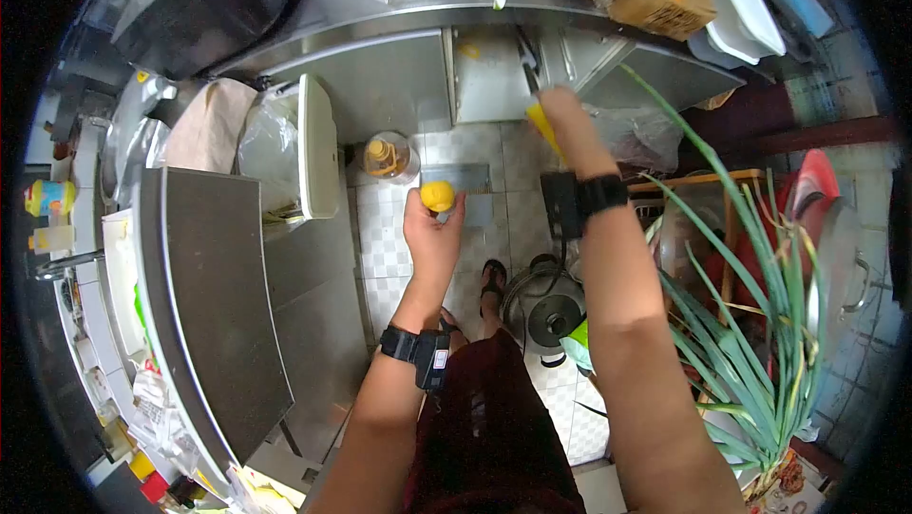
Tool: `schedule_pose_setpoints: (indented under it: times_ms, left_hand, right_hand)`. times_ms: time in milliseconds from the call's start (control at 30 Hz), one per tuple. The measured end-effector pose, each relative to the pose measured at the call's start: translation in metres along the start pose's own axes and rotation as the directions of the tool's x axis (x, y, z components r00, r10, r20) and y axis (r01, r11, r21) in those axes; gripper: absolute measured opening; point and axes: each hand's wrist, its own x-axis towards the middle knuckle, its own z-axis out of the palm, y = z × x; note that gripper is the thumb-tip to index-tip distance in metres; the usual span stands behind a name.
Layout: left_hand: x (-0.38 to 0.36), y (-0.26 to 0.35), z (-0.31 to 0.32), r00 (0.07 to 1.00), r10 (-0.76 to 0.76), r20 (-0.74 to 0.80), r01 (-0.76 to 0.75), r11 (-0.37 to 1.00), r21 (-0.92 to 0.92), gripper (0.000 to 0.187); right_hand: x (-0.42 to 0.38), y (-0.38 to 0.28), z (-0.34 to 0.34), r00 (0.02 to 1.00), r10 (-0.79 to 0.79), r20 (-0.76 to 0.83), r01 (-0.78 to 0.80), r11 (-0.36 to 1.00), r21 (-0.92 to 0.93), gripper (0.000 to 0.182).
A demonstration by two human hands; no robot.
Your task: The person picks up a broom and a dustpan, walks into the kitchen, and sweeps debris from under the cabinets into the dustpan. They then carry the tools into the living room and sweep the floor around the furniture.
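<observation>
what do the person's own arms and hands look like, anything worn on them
Both the left hand and the blurred right hand are gloveless, with no sleeves visible. The left wrist has a black strap and white-labelled device; the right, a black band with a boxy black unit.

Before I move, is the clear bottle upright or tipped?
Upright: the bottle stands on the floor tiles, its yellow top facing up towards the camera.
</observation>
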Motion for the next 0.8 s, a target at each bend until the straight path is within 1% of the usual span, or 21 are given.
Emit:
schedule_pose_setpoints:
  times_ms: [33, 100, 133, 200, 233, 267, 367, 400, 433, 467, 500, 533, 600, 667, 767, 800]
  left_hand:
    - [0.004, -0.003, 0.001, 1.0, 0.021, -0.015, -0.021, 1.0, 0.005, 0.023]
    - [0.011, -0.003, 0.001, 0.997, 0.06, -0.047, -0.059, 0.998, 0.019, 0.02]
    - [0.011, -0.022, 0.003, 0.998, 0.033, -0.05, -0.036, 0.997, -0.066, 0.017]
    - [0.01, -0.038, 0.006, 0.998, -0.036, -0.058, 0.016, 0.95, -0.311, 0.018]
    - [0.01, -0.044, 0.007, 0.996, -0.069, -0.057, 0.038, 0.902, -0.429, 0.018]
    - [0.008, -0.048, 0.003, 0.998, -0.067, 0.016, 0.068, 0.919, -0.389, 0.014]
    - [0.005, -0.057, 0.002, 0.998, 0.013, 0.06, 0.011, 0.924, -0.383, 0.012]
    - [0.004, -0.057, 0.0, 0.997, 0.002, 0.077, 0.021, 0.952, -0.304, 0.011]
    - [0.004, -0.057, -0.001, 0.997, -0.006, 0.079, 0.029, 0.952, -0.303, 0.01]
    - [0.004, -0.057, -0.001, 0.997, -0.012, 0.081, 0.036, 0.952, -0.304, 0.01]
    - [0.004, -0.058, 0.0, 0.996, -0.02, 0.085, 0.044, 0.952, -0.303, 0.01]
    - [0.005, -0.061, 0.001, 0.997, -0.003, 0.083, 0.026, 0.96, -0.279, 0.011]
    - [0.006, -0.065, -0.001, 0.992, -0.011, 0.128, 0.044, 0.964, -0.262, 0.012]
    - [0.005, -0.069, -0.002, 0.987, -0.024, 0.159, 0.058, 0.976, -0.211, 0.013]
    - [0.006, -0.071, -0.003, 0.984, -0.014, 0.179, 0.061, 0.965, -0.256, 0.013]
    - [0.006, -0.067, -0.002, 0.981, -0.04, 0.19, 0.088, 0.963, -0.253, 0.014]
  right_hand:
    - [0.012, -0.015, 0.006, 0.999, -0.02, 0.03, 0.025, 0.986, -0.166, 0.025]
    - [0.038, -0.033, 0.021, 0.999, -0.012, 0.039, 0.019, 0.979, -0.202, 0.028]
    - [0.073, -0.028, 0.03, 0.987, -0.111, 0.116, 0.138, 0.957, -0.257, 0.025]
    - [0.087, -0.032, 0.045, 0.988, -0.079, 0.131, 0.101, 0.98, -0.172, 0.023]
    - [0.083, -0.043, 0.053, 0.995, 0.058, 0.082, -0.056, 0.998, -0.031, 0.023]
    - [0.095, -0.041, 0.061, 0.994, 0.071, 0.078, -0.065, 0.995, -0.078, 0.022]
    - [0.077, -0.047, 0.071, 0.991, 0.034, 0.127, 0.016, 0.928, -0.371, 0.022]
    - [0.08, -0.041, 0.077, 0.993, -0.027, 0.117, 0.076, 0.893, -0.443, 0.022]
    - [0.082, -0.035, 0.075, 0.991, -0.019, 0.13, 0.094, 0.793, -0.601, 0.027]
    - [0.084, -0.029, 0.073, 0.99, -0.012, 0.142, 0.114, 0.665, -0.738, 0.033]
    - [0.076, -0.024, 0.067, 0.983, -0.028, 0.179, 0.165, 0.54, -0.825, 0.032]
    - [0.068, -0.019, 0.062, 0.993, -0.05, 0.106, 0.116, 0.556, -0.823, 0.031]
    - [0.053, -0.01, 0.052, 0.995, -0.091, -0.042, 0.021, 0.593, -0.805, 0.032]
    - [0.047, -0.006, 0.037, 0.994, -0.091, -0.059, 0.004, 0.573, -0.819, 0.034]
    - [0.041, -0.017, 0.017, 0.996, -0.075, -0.038, 0.006, 0.51, -0.86, 0.036]
    - [0.048, -0.017, 0.011, 0.996, -0.08, -0.041, 0.005, 0.496, -0.868, 0.036]
